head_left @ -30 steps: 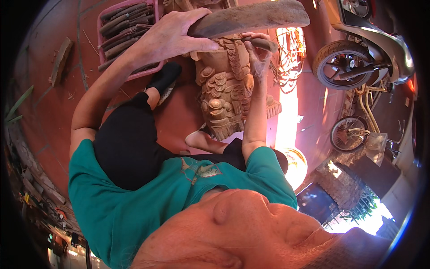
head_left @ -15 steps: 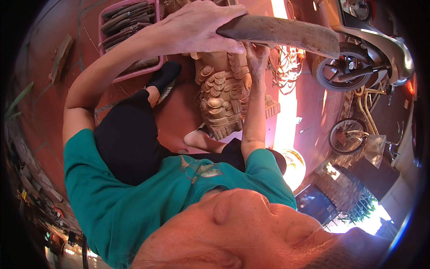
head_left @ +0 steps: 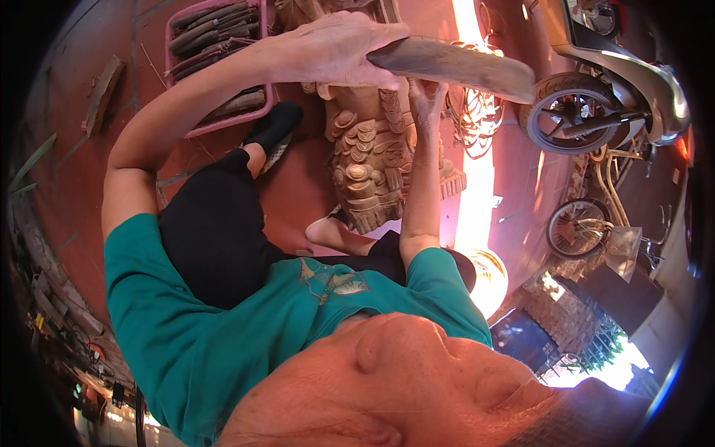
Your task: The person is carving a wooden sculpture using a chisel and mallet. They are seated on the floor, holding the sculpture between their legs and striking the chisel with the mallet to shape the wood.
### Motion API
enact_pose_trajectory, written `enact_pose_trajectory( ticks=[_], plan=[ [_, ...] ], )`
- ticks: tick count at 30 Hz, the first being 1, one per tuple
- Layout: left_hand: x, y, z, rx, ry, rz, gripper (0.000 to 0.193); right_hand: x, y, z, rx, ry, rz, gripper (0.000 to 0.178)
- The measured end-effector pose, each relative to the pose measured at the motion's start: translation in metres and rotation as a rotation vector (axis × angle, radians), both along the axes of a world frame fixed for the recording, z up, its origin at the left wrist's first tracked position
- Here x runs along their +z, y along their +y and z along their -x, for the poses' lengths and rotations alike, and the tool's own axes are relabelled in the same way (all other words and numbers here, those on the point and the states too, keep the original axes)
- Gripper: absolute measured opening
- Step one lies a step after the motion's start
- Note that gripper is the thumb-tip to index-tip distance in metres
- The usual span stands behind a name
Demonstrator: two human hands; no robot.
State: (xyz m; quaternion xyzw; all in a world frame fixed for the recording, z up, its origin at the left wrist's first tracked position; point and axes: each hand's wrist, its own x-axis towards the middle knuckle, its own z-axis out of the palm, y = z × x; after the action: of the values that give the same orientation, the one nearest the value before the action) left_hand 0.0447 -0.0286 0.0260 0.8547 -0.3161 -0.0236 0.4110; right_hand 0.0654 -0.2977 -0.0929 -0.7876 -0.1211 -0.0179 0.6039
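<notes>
My left hand is closed round one end of a worn, slightly curved wooden club. The club points right, and its far half is a little blurred. Just below it in the picture is my right hand, with its fingers bent and partly covered by the club. What those fingers hold, if anything, cannot be made out. Both hands are over a carved wooden figure covered in rounded coin-like and scalloped shapes. It stands between my legs, and its upper part is partly hidden by my left hand and arm.
A pink plastic basket with several dark, long wooden pieces stands at the left. Farther left lies a wood offcut. Coiled cord rests in bright sunlight at the right. Beyond it are a motorbike and a bicycle.
The club has swung, so its free end is now farther left and slightly lower. My left hand has dropped a little in the picture. My right hand is almost where it was.
</notes>
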Motion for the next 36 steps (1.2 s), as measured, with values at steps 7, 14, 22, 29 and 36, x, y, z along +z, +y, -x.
enact_pose_trajectory(
  ticks=[7,14,22,29,36],
  plan=[
    [-0.011,0.017,-0.005,0.098,0.148,-0.043,0.06,0.001,0.0,0.003,-0.095,0.098,-0.381,0.028],
    [-0.017,0.04,0.0,0.212,0.195,-0.091,0.06,0.011,0.019,0.004,0.009,0.037,-0.281,0.023],
    [0.011,0.047,0.009,0.246,0.236,-0.07,0.06,0.019,0.025,0.007,-0.008,-0.01,-0.148,0.019],
    [0.025,0.054,0.013,0.261,0.269,-0.015,0.061,0.016,0.035,0.011,0.011,-0.143,-0.062,0.023],
    [0.037,0.046,0.026,0.217,0.264,0.173,0.055,0.014,0.033,0.01,0.057,-0.147,-0.066,0.026]
  ],
)
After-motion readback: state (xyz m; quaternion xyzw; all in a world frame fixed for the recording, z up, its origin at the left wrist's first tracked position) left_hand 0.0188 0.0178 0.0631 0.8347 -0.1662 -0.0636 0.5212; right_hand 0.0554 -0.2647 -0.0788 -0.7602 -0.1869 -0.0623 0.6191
